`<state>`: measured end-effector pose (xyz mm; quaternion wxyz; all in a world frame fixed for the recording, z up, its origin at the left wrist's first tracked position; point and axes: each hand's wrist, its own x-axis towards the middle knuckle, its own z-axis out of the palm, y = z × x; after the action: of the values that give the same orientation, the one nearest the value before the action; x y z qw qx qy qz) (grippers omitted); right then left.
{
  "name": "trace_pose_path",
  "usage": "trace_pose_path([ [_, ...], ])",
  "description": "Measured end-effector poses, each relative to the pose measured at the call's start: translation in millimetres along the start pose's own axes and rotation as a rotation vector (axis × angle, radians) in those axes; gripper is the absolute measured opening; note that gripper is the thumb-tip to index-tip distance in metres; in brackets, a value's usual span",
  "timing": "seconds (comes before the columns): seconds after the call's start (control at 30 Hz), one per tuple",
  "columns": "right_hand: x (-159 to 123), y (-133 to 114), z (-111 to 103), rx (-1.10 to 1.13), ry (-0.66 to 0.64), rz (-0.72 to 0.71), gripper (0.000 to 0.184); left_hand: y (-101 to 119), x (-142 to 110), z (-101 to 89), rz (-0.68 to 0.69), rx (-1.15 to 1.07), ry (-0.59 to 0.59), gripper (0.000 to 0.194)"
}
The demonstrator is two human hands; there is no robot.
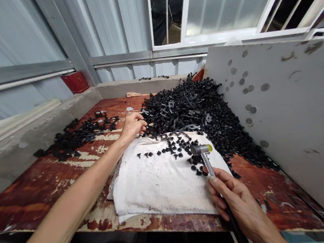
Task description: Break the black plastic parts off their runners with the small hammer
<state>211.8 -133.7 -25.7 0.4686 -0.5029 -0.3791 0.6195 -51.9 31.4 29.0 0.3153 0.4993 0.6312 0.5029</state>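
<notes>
My right hand (pixel 237 202) is closed round the handle of a small hammer (pixel 202 152) whose metal head with a yellow tip hovers over the right part of a white cloth (pixel 161 182). Several small black plastic parts (pixel 175 147) lie scattered on the cloth near the hammer head. My left hand (pixel 132 126) reaches forward to the edge of a big heap of black plastic parts (pixel 194 107), its fingers curled and pinching at parts there; what they hold is too small to name.
The worn red-brown wooden worktop (pixel 43 188) carries a smaller heap of black parts (pixel 78 134) at the left. A grey board (pixel 286 118) walls off the right side. A red box (pixel 75 82) sits on the left ledge, below metal wall panels and a window (pixel 226 10).
</notes>
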Motion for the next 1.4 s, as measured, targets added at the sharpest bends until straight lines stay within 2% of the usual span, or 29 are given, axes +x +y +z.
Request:
trace_pose_path([
  [0.1, -0.5, 0.1, -0.3, 0.007, 0.000, -0.037, 0.061, 6.8, -11.4, -7.9, 0.008, -0.145, 0.040, 0.017],
  [0.2, -2.0, 0.4, 0.5, 0.008, 0.008, -0.060, 0.056, 8.9, -9.6, -11.1, 0.001, -0.296, 0.086, 0.011],
  [0.37, -4.4, -0.1, 3.5, 0.021, 0.038, -0.073, 0.053, 9.6, 7.3, 0.8, -0.064, -0.519, 0.139, 0.017],
  [0.47, -3.0, 0.0, 3.3, 0.042, 0.052, -0.076, 0.053, 14.8, 2.8, 11.2, -0.143, -0.639, 0.080, 0.018],
  [0.57, -1.1, 1.7, 1.1, 0.055, 0.049, -0.106, 0.053, 23.5, -27.5, 19.7, -0.205, -0.717, -0.061, 0.016],
  [0.73, -2.5, 2.3, 3.1, 0.038, 0.050, -0.141, 0.049, 32.1, -108.8, 26.6, -0.364, -0.752, -0.310, 0.015],
  [0.83, -4.8, 0.9, 6.9, 0.047, 0.009, -0.168, 0.044, 24.8, -146.4, 29.6, -0.477, -0.676, -0.412, 0.014],
  [0.93, -9.6, 2.3, 5.2, 0.050, 0.030, -0.176, 0.041, 7.8, -168.3, 29.8, -0.504, -0.510, -0.522, 0.010],
  [0.97, -12.0, 3.5, 3.0, 0.030, 0.027, -0.174, 0.037, 1.9, -173.1, 28.4, -0.461, -0.403, -0.565, 0.009],
  [1.0, -14.6, 5.0, 0.3, -0.006, 0.016, -0.175, 0.034, -3.1, -177.2, 26.5, -0.358, -0.269, -0.581, 0.007],
  [1.03, -17.2, 6.4, -2.5, -0.055, -0.004, -0.178, 0.030, -6.5, -180.8, 24.1, -0.189, -0.120, -0.550, 0.006],
  [1.13, -24.0, 9.3, -7.4, -0.223, -0.088, -0.206, 0.022, -5.9, -188.6, 18.6, 0.511, 0.323, -0.327, 0.019],
  [1.17, -25.7, 9.3, -7.1, -0.255, -0.116, -0.214, 0.022, -3.0, -189.9, 18.2, 0.698, 0.445, -0.310, 0.021],
  [1.2, -27.0, 8.8, -5.9, -0.261, -0.137, -0.216, 0.022, 0.2, -190.5, 18.7, 0.831, 0.549, -0.356, 0.020],
  [1.23, -27.7, 7.7, -4.1, -0.245, -0.149, -0.212, 0.023, 3.2, -190.3, 20.1, 0.909, 0.633, -0.450, 0.018],
  [1.3, -27.6, 4.8, 0.1, -0.175, -0.151, -0.193, 0.026, 6.9, -188.4, 24.8, 0.942, 0.735, -0.638, 0.018],
  [1.33, -26.7, 3.2, 1.6, -0.141, -0.146, -0.181, 0.026, 7.5, -187.2, 27.6, 0.931, 0.762, -0.690, 0.019],
  [1.4, -23.5, 0.8, 2.7, -0.116, -0.122, -0.170, 0.024, 7.2, -184.8, 32.9, 0.908, 0.791, -0.698, 0.020],
])
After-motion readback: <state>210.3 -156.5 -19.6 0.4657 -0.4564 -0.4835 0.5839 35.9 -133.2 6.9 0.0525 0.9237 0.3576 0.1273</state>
